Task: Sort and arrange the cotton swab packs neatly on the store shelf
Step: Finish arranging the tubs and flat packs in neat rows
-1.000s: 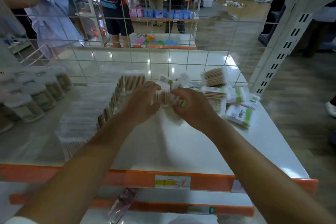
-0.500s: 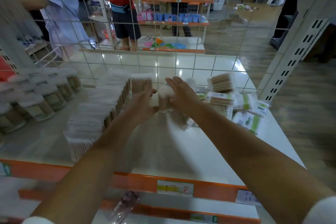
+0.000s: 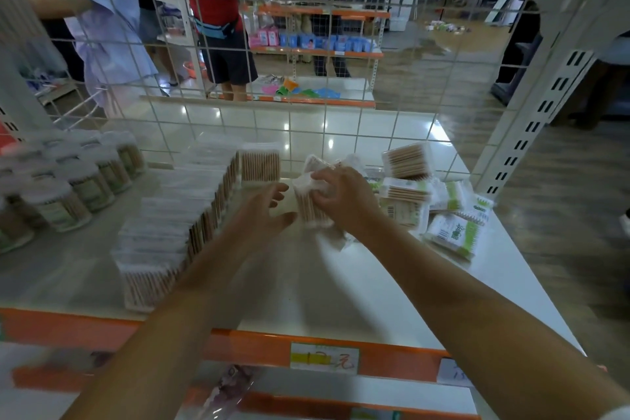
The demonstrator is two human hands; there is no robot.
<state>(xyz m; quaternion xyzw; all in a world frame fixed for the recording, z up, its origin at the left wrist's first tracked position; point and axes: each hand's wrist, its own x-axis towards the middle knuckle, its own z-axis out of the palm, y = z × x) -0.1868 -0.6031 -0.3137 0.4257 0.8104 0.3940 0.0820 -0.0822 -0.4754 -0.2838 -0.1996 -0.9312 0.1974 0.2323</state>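
The right hand [image 3: 344, 196] grips a swab pack [image 3: 308, 203] from its right side, fingers curled over the top, and the pack stands upright on the white shelf [image 3: 341, 286], a little blurred. The left hand [image 3: 264, 211] lies just left of the pack with fingers relaxed and spread, thumb near the pack's lower edge; whether it touches the pack is hard to tell. Left of the hands a long row [image 3: 177, 215] of upright packs runs from near to far, and 1 more pack [image 3: 260, 165] stands at the row's far end, just beside it. Further left stand round tubs [image 3: 73, 186] of swabs, blurred. Right of the held pack lies a loose pile [image 3: 426, 194] of packs, some with green labels, tilted and overlapping. A wire grid [image 3: 306, 78] closes the far side of the shelf, and people stand beyond it. An orange rail [image 3: 238, 346] with a price tag [image 3: 324, 356] edges the near side.

Compared with 0.5 s ago, the left hand has drawn back from the pack and opened, while the right hand has shifted to the pack's right side.
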